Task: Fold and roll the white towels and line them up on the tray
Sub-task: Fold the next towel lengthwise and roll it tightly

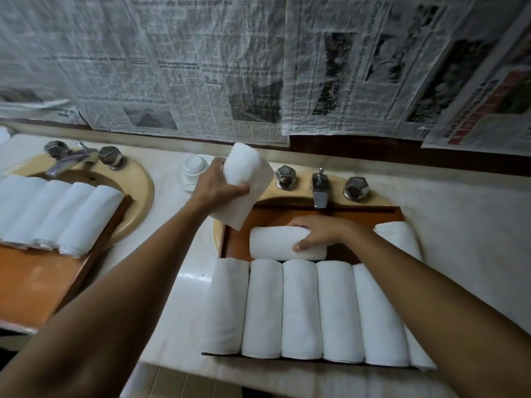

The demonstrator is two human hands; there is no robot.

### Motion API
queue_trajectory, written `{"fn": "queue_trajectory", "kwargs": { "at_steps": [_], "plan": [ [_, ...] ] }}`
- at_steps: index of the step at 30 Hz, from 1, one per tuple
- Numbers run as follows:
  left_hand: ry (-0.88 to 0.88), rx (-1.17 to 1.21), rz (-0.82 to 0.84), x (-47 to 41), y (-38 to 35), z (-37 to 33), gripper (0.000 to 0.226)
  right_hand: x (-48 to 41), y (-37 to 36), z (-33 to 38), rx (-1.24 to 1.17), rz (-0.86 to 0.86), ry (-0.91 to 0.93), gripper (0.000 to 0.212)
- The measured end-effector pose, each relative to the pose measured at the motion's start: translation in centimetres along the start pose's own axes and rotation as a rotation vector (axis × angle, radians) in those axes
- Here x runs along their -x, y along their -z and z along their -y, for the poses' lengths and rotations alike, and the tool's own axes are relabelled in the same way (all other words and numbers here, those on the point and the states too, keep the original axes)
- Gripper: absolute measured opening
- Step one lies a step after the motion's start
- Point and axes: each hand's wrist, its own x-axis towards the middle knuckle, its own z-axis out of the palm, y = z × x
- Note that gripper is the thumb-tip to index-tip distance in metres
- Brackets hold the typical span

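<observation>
Our left grip (221, 182) clamps a rolled towel (247, 179), raised up-left of our right grip (321, 234), which clasps a crosswise roll (275, 242) on the tray (373, 214). Nearer than both grips, a row of rolls (301, 308) is aligned; we judge two placements remain

Near half of the tray (362, 215) packed by a row of rolled towels (298, 308), crosswise towel (273, 242) under the right hand (319, 232) blocks the middle, lifted towel (247, 176) in the left hand (217, 185) overhangs the far-left corner, bare floor only a strip before tap (319, 193) and knobs (285, 176).
</observation>
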Motion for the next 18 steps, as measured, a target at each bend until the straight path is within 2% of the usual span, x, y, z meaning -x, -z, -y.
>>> {"fn": "queue_trajectory", "kwargs": {
  "at_steps": [6, 11, 15, 17, 18],
  "plan": [
    [-0.094, 0.004, -0.029, -0.3, 1.8, -0.6, 0.076, -2.0, -0.3, 2.0, -0.044, -0.048, -0.004, 0.08],
    [-0.122, -0.012, -0.017, 0.3, 2.0, -0.1, 0.075, -3.0, -1.1, 4.7, -0.028, 0.047, 0.012, 0.06],
    [-0.176, -0.014, 0.03, 1.4, 1.5, 0.2, 0.079, -2.1, -0.8, 5.1, -0.031, 0.034, 0.046, 0.058],
    [-0.219, -0.053, 0.069, 1.9, 1.2, 0.3, 0.08, -1.3, -0.2, 4.6, -0.136, -0.048, 0.028, 0.055],
    [-0.242, -0.086, 0.087, 2.1, 1.2, 0.2, 0.081, -0.8, 0.4, 4.4, -0.251, -0.146, 0.009, 0.048]
  ]
}}
